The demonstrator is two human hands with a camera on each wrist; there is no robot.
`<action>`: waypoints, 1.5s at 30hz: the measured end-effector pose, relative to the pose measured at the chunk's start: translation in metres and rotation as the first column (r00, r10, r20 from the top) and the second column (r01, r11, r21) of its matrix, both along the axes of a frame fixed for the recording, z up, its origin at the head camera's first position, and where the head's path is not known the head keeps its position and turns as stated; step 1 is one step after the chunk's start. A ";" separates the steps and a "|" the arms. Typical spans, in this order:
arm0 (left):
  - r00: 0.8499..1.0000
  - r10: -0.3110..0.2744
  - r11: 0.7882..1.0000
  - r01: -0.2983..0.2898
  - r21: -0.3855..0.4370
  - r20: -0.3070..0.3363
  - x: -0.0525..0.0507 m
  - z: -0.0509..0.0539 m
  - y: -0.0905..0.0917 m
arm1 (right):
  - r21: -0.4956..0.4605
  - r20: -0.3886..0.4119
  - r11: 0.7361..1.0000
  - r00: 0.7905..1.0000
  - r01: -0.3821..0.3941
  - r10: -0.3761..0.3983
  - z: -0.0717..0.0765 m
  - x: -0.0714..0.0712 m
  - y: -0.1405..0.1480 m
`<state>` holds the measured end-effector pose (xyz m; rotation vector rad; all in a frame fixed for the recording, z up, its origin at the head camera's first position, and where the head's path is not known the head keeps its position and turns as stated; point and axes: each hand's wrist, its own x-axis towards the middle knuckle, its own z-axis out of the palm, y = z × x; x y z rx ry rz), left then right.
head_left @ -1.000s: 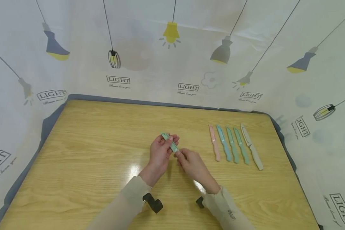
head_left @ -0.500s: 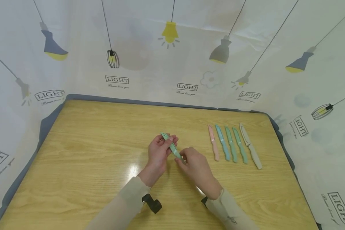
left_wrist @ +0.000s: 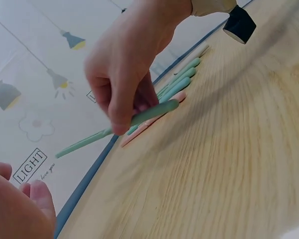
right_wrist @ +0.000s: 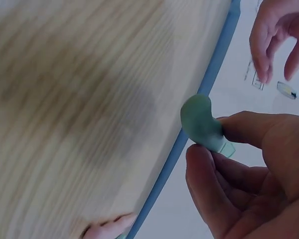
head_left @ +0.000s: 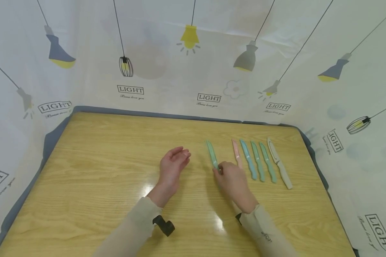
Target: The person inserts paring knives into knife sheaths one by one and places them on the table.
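Observation:
A green knife (head_left: 212,152) is pinched by its handle between the thumb and fingers of the right hand (head_left: 234,182); its blade end points away from the person. In the left wrist view the same green knife (left_wrist: 84,143) is held above the table by the right hand (left_wrist: 132,69). The right wrist view shows the handle end (right_wrist: 199,119) in the fingertips. To the left, the left hand (head_left: 172,169) is raised palm up with relaxed fingers, touching nothing. Right of the held knife lie a pink knife (head_left: 236,151) and a blue knife (head_left: 249,160).
Two more green knives (head_left: 258,162) (head_left: 268,164) and a cream knife (head_left: 280,164) continue the row on the right of the wooden table (head_left: 115,150). A curtain printed with lamps (head_left: 167,53) stands behind the table.
The green knife has left the left hand and moved right in the right hand, towards the row. The left hand has let go and shifted slightly left.

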<state>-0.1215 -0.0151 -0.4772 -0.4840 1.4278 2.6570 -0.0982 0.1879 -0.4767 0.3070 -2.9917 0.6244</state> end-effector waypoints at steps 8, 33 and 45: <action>1.000 0.017 0.996 -0.015 -0.083 0.024 -0.002 -0.003 -0.013 | 0.029 0.092 0.998 0.994 0.058 -0.061 -0.003 -0.016 0.019; 0.997 0.028 0.986 -0.016 -0.169 0.068 -0.001 -0.010 -0.061 | 0.276 0.010 0.961 1.000 0.017 -0.020 -0.018 -0.042 0.027; 0.976 -0.116 0.845 0.000 -0.534 -0.184 0.005 -0.003 -0.096 | 0.099 0.055 0.984 0.987 0.147 -0.153 0.001 -0.008 0.061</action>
